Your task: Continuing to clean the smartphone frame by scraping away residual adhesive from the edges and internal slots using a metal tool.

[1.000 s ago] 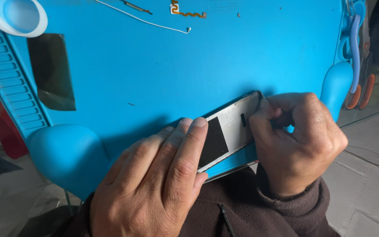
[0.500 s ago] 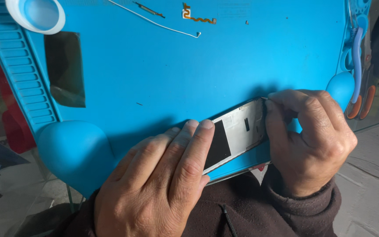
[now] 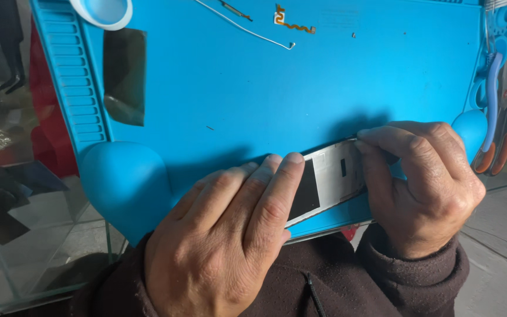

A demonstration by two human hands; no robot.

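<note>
The left hand (image 3: 230, 235) is lying flat with its fingers together, pressing down on the dark end of a thin flat panel (image 3: 330, 179) that is resting at the near edge of the blue mat (image 3: 324, 88). The right hand (image 3: 423, 188) is curling over the panel's pale far end, its fingertips bent down onto the top edge; its grip is closing on that end, though the fingers are hiding whether anything small is pinched between them (possibly a tool, it cannot be told). The panel is sitting tilted, its right end raised toward the mat's near right corner, and both hands are touching it.

Farther back on the mat a dark rectangular sheet (image 3: 125, 73) is lying near the left edge beside a ribbed strip. A thin white wire (image 3: 247, 29) and a small gold flex strip (image 3: 291, 22) are lying near the far edge, well apart from the hands. A round pale dish (image 3: 102, 10) is sitting at the far left corner. Along the right edge a blue-handled tool (image 3: 491, 100) is resting in a slot. The mat is lying on a glass surface (image 3: 42, 235).
</note>
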